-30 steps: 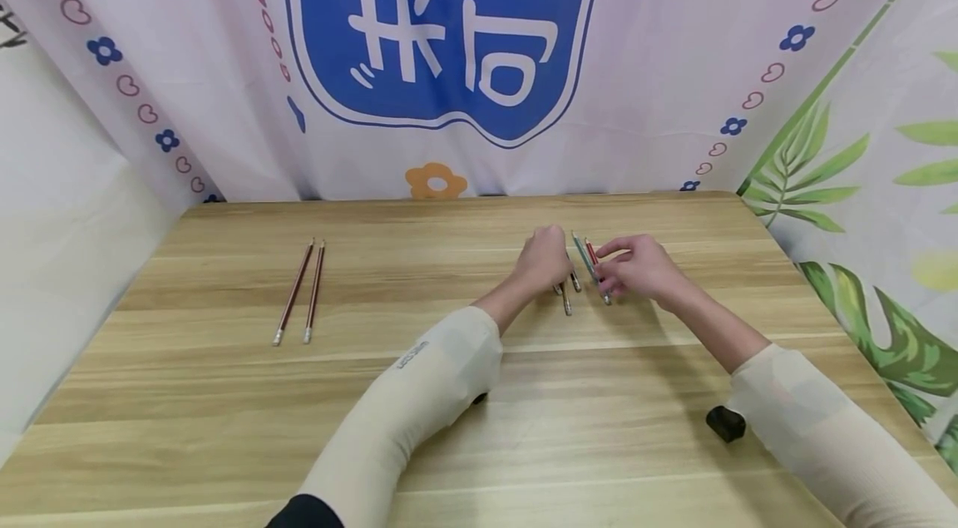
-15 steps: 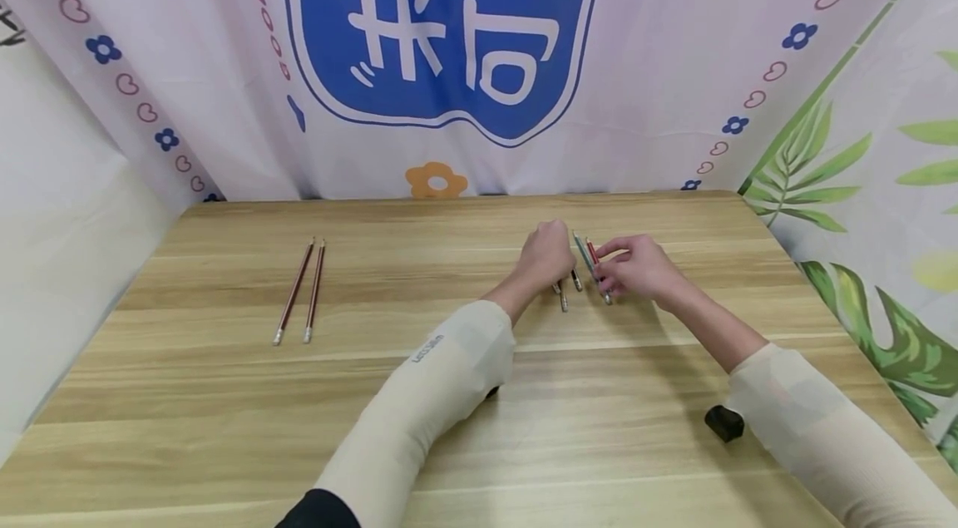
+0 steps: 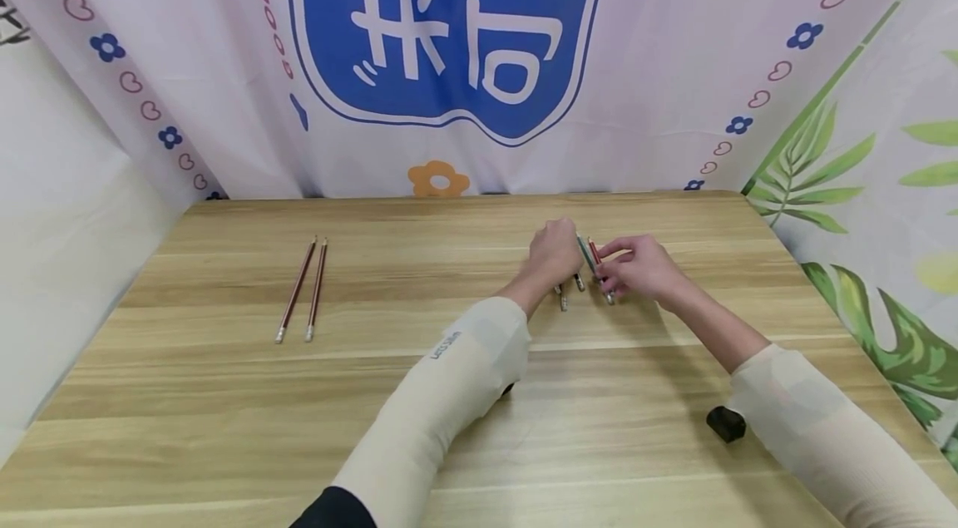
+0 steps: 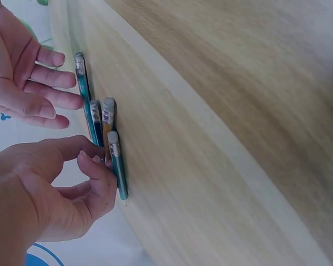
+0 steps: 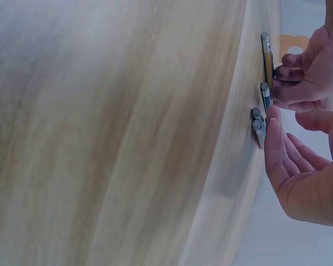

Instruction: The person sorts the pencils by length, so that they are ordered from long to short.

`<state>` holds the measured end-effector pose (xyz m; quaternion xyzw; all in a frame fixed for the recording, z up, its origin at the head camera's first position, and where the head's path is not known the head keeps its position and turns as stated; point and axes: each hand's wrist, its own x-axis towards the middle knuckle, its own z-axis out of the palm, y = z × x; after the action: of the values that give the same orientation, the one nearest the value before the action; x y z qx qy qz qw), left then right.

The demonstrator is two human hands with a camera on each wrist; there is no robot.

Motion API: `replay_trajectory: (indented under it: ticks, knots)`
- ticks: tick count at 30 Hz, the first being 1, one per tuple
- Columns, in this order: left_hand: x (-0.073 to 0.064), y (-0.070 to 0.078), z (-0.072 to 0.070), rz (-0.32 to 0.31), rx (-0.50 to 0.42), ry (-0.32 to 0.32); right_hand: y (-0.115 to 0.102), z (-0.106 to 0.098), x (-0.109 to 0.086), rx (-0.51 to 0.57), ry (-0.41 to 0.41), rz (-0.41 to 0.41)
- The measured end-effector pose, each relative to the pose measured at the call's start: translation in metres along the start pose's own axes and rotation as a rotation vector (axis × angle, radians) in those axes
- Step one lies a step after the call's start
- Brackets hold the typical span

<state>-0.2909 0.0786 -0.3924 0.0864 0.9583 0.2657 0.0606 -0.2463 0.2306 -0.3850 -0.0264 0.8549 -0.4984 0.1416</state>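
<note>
My left hand [image 3: 555, 252] is at the pencils on the right half of the table, its fingers curled. In the left wrist view its thumb and forefinger pinch about a yellow pencil [image 4: 107, 124], though the grip is partly hidden. A dark pencil [image 4: 96, 119] and a short-looking teal pencil [image 4: 120, 172] lie beside that one. My right hand [image 3: 639, 268] hovers with loosely bent fingers at a teal pencil [image 3: 586, 252] and a red pencil [image 3: 595, 249], which lie side by side. From the left wrist its fingers [image 4: 55, 77] look apart and hold nothing.
Two dark red pencils [image 3: 299, 288] with white eraser ends lie at the left of the wooden table [image 3: 419, 278]. A printed curtain [image 3: 674, 79] hangs along the back edge. Below the right wrist shows a black object [image 3: 726, 423].
My left hand has shifted slightly right, nearer the teal and red pencils, and covers more of the teal one's far end. My right hand stays almost still.
</note>
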Motion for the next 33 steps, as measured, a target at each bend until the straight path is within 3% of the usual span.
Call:
replay_trajectory:
  ticks: [8, 17, 25, 33]
  knots:
    - [0.003, 0.002, 0.001, 0.006, 0.016, 0.006, 0.001, -0.002, 0.000, 0.016, 0.001, -0.006]
    - [-0.002, 0.003, -0.010, 0.000, -0.009, -0.003, 0.004, -0.003, 0.000, 0.035, 0.009, -0.011]
    - [0.001, -0.005, -0.022, -0.038, -0.176, -0.093, 0.004, -0.003, 0.001, 0.008, 0.018, -0.027]
    - [-0.003, -0.017, -0.038, -0.046, -0.249, -0.162, 0.002, -0.002, 0.003, -0.049, 0.027, -0.021]
